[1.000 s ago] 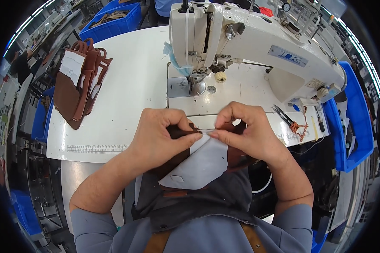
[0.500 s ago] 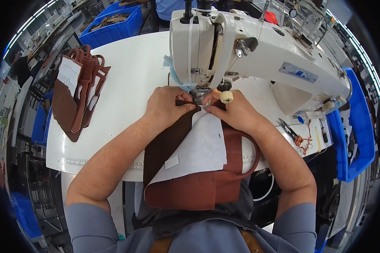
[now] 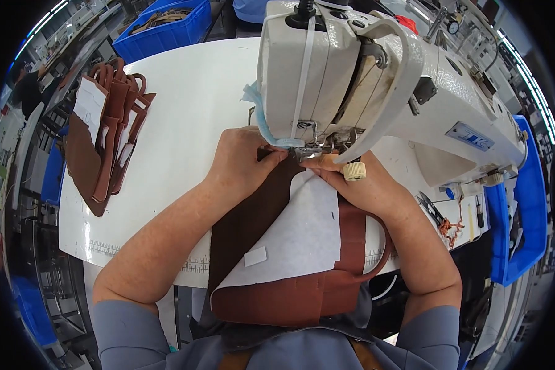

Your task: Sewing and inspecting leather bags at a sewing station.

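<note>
Take the point between your fingertips as the clock centre. Your left hand (image 3: 240, 160) is closed in a pinch, thumb and forefinger on the upper edge of the leather workpiece (image 3: 271, 299). Your right hand (image 3: 364, 182) pinches the same edge with thumb and forefinger; its other fingers are partly hidden. The workpiece extends toward 6 o'clock, its white backing (image 3: 302, 219) facing up and its handle (image 3: 386, 246) at 4 to 5 o'clock. The presser foot (image 3: 302, 152) is just beside your fingertips; whether it touches the leather cannot be told. The sewing machine (image 3: 327, 74) occupies 12 to 3 o'clock. On the white table (image 3: 191, 92), stacked leather pieces (image 3: 114, 135) lie at 9 o'clock and black snips (image 3: 431, 209) at 3 to 4.
</note>
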### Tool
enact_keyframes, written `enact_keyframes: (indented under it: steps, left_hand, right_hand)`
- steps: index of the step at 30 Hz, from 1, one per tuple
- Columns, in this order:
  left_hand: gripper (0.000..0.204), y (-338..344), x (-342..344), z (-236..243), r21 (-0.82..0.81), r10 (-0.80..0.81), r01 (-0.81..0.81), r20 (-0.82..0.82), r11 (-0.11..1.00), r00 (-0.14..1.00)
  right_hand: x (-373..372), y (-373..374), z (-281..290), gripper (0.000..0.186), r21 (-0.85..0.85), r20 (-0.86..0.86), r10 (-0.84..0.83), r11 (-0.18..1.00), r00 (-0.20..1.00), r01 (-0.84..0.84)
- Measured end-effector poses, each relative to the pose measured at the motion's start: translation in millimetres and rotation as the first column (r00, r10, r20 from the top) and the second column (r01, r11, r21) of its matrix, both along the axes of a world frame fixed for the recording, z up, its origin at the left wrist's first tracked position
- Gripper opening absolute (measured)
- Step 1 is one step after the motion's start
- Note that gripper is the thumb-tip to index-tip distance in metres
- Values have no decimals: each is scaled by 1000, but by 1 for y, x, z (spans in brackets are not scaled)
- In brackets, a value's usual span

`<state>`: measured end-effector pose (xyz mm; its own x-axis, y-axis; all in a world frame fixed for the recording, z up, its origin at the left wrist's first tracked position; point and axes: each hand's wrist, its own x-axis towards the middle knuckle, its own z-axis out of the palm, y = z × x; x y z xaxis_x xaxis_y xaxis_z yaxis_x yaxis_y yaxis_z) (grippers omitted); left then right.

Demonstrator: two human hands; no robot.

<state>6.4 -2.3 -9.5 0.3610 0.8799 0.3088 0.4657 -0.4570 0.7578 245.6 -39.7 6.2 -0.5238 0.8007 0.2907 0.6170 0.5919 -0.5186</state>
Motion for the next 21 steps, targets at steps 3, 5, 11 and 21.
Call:
enact_keyframes:
  steps: [3,5,11,21]
  left_hand:
    - [15,2,1,3,-22,8,-7,47,1000,999]
    - [16,-2,1,9,-49,0,0,-9,999,1000]
    - [15,2,1,0,9,-8,8,21,1000,1000]
    - [13,2,1,2,18,36,-34,-84,999,996]
  right_hand:
    - [2,1,-2,24,-40,-37,-27,999,999,25]
    - [2,0,-2,24,-50,-26,-25,998,999,24]
    - [1,0,-5,22,-60,-29,-57,997,998,55]
    - [5,3,-9,21,-27,58,-72,997,996,74]
